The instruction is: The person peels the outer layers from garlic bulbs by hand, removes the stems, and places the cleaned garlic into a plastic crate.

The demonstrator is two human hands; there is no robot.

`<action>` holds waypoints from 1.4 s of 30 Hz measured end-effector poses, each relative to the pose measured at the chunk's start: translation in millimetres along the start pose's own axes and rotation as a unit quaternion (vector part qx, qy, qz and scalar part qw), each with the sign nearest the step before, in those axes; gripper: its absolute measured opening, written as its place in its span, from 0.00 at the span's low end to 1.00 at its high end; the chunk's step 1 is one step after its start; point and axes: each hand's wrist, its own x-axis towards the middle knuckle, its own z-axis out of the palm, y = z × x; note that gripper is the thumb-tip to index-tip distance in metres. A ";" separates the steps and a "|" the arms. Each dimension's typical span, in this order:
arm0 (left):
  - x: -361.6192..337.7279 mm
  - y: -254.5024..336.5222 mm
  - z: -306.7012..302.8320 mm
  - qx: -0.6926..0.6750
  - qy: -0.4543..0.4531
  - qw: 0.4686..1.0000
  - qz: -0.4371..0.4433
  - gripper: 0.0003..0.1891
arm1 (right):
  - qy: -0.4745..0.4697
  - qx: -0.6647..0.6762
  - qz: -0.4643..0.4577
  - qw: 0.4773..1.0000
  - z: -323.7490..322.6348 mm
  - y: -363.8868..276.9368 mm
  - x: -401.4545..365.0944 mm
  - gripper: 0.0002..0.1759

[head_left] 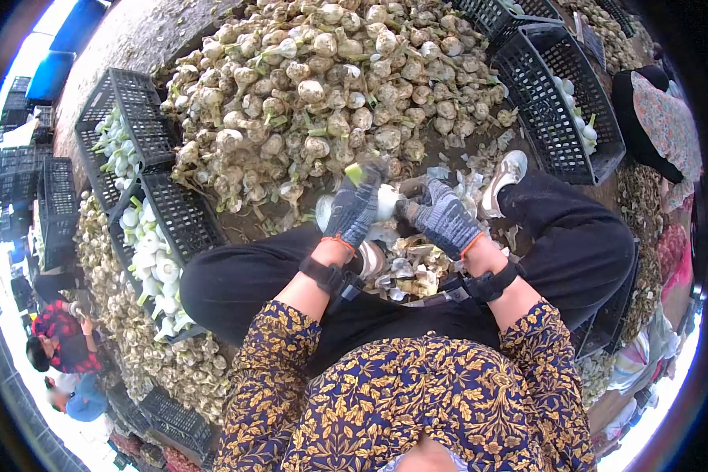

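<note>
My left hand, in a grey knit glove with an orange cuff, is closed around a white garlic bulb. A cut green stem pokes out above its fingers, and a pale bulb shows at its outer side. My right hand, gloved alike, has its fingers bent against the bulb's right side; whatever they pinch is hidden. Below both hands, papery peelings litter the ground between my shoes. Just ahead lies a big heap of soil-stained garlic bulbs.
Black crates with cleaned white bulbs stand at my left. Another black crate sits at the right front, beside a person in a patterned garment. Further left are more bulbs, stacked crates and other people.
</note>
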 end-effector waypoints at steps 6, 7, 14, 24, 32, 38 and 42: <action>1.7 4.9 4.0 -0.149 0.021 0.979 -0.140 0.13 | 0.122 -0.217 -0.065 0.966 -17.7 -10.4 -3.9 0.11; 0.2 12.4 3.8 -0.275 0.032 0.947 -0.161 0.13 | 0.123 -0.218 -0.065 0.966 -24.4 -0.3 -3.0 0.11; 0.2 -6.3 -1.4 -0.220 0.014 0.973 -0.068 0.12 | 0.000 -0.493 -0.329 0.805 -36.4 38.7 9.6 0.14; -5.6 7.3 -10.3 0.158 -0.048 0.977 0.136 0.15 | -0.117 0.168 0.200 0.958 -8.4 -30.0 -0.8 0.13; -8.5 11.4 1.3 0.010 -0.008 0.999 0.030 0.14 | -0.035 -0.075 0.018 0.996 -5.0 -22.4 -6.4 0.13; -3.1 13.3 0.7 -0.116 0.023 0.986 -0.115 0.11 | 0.125 -0.208 -0.045 0.969 -15.5 6.1 3.2 0.10; -6.6 15.3 1.1 -0.159 0.003 0.983 -0.095 0.11 | 0.116 -0.258 -0.045 0.958 -21.2 13.4 5.1 0.12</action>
